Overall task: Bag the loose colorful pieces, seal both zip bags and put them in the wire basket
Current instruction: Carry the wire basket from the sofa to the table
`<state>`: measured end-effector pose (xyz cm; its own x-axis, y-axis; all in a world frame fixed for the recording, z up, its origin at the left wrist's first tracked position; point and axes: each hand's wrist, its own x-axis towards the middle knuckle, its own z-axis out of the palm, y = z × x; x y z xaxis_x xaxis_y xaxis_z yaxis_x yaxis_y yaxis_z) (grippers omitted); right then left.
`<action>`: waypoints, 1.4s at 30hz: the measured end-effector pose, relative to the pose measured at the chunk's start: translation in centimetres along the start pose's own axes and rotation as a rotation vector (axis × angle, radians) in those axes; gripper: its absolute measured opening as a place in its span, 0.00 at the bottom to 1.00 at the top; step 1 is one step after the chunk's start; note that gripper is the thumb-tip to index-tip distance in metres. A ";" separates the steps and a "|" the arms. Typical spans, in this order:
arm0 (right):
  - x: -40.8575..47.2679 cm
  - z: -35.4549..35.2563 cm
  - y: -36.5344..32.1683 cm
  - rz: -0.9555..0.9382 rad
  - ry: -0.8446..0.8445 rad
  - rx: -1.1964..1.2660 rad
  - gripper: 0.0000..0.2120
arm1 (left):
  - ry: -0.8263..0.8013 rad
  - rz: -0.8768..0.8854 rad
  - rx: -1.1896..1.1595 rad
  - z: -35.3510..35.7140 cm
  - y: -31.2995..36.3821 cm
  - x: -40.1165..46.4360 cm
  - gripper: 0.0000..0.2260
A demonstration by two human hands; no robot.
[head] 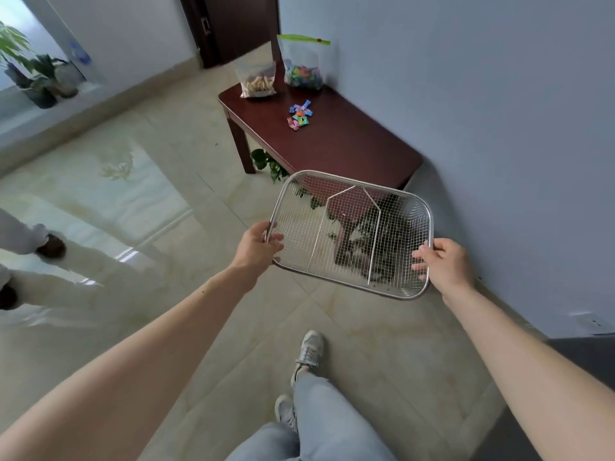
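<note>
— Beige floor tiles [186, 327] run up to a dark wooden table [349, 144] by the wall. What's on it?

— From the left: 1 zip bag of tan pieces [257, 82], 1 zip bag of colorful pieces [303, 70], loose colorful pieces [300, 115] nearer.

— And the hands?

— Left hand [258, 247] and right hand [444, 264] each grip the rim of the wire basket [352, 234], held in the air before the table.
</note>
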<state>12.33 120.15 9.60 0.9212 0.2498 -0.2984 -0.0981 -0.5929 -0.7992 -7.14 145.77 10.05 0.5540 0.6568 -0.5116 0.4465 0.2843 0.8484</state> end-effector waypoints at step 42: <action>20.3 14.5 -8.3 0.384 0.299 0.127 0.03 | -0.303 0.001 0.426 1.0 14.1 34.0 0.17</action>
<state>26.37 141.20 2.59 0.8754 -0.2098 -0.4356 -0.4792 -0.4966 -0.7237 18.70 171.37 4.54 0.7048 0.4072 -0.5809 0.6572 -0.0666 0.7508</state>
